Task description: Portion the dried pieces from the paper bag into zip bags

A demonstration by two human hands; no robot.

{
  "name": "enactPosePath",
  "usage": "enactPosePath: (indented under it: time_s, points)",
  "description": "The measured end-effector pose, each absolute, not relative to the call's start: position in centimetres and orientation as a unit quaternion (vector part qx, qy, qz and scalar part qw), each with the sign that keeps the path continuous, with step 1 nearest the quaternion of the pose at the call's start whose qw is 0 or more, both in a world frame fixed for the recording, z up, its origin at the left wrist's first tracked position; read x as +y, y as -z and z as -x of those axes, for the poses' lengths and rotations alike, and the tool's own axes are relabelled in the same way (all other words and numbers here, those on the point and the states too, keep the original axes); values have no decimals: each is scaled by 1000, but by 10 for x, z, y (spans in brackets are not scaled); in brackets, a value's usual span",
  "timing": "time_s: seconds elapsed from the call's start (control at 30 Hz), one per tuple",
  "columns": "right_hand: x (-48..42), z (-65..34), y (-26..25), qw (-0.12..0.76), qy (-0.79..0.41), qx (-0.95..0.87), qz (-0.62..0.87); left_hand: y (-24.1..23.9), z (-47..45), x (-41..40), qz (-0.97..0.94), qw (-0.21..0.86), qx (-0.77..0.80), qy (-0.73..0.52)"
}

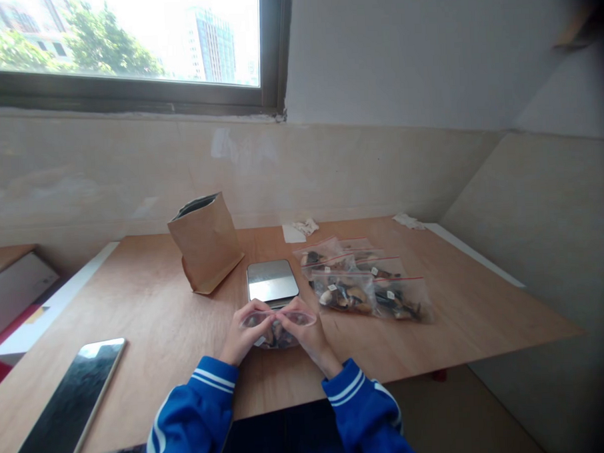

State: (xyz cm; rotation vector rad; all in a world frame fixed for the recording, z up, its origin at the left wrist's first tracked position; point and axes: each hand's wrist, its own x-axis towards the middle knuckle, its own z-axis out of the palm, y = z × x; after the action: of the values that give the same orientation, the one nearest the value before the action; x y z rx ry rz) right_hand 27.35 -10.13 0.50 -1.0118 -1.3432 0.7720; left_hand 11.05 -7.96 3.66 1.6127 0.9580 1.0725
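Observation:
Between my two hands is a clear zip bag (277, 336) with dark and pale pieces in its lower part. My left hand (245, 332) pinches its top edge from the left, and my right hand (306, 330) pinches it from the right. The thumbs nearly meet at the middle of the bag's mouth, which bulges apart on both sides. Just beyond the fingers sits a small digital scale (271, 280) with a shiny metal top; its front edge is partly hidden by my hands.
A brown paper pouch (207, 247) stands with its top open, left of the scale. Several filled zip bags (348, 294) lie overlapping at the right. A phone (72, 407) lies at the left front, and crumpled tissue (307, 226) at the back on the wooden table (465, 306).

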Motion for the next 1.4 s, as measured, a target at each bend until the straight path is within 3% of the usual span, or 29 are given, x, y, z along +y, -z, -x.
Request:
enactPosePath:
  time_s: [0.33, 0.7, 0.93, 1.17, 1.27, 1.4]
  points:
    - [-105, -284, -11, 602, -350, -569, 438, -38, -106, -78, -645, 504, 406, -406]
    - [-116, -408, -31, 514, -361, -545, 556, -37, -105, -77, -634, 543, 394, -385]
    - [-113, -484, -34, 473, -220, -578, 627, -26, -91, -74, -569, 527, 386, -500]
    - [-97, -477, -12, 393, 108, -611, 678, -16, -83, -63, -470, 459, 488, -575]
    - [-92, -452, 8, 368, 128, -621, 680, -9, -83, -58, -450, 454, 524, -563]
    - [-89, -439, 34, 436, 99, -594, 669, -2, -83, -57, -473, 453, 530, -540]
